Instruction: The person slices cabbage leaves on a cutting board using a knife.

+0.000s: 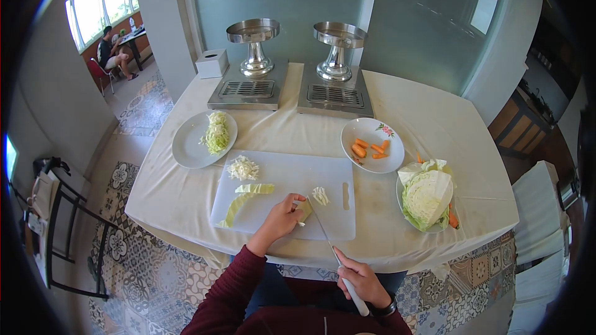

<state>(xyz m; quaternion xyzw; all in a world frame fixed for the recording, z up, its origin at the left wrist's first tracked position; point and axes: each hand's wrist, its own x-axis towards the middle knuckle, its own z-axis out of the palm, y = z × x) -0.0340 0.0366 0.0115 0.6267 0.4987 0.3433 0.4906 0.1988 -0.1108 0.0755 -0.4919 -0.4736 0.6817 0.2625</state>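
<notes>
My right hand [362,279] is closed around the pale handle of a knife [321,224], whose blade points up and left over the white cutting board [326,177]. Its tip end is beside the fingers of my left hand [282,217], which press a piece of cabbage [304,211] on the board. A small heap of cabbage shreds [320,196] lies just right of the blade. Left of my left hand rest curved cabbage strips [254,188], and a larger pile of shredded cabbage [243,168] sits at the board's upper left.
A grey plate [184,142] holds more shredded cabbage. At right stand a floral plate [351,133] with carrot pieces and a plate bearing a cut cabbage [428,198]. Two metal stands [256,56] and a tissue box [212,63] are behind. A person [114,53] sits far left.
</notes>
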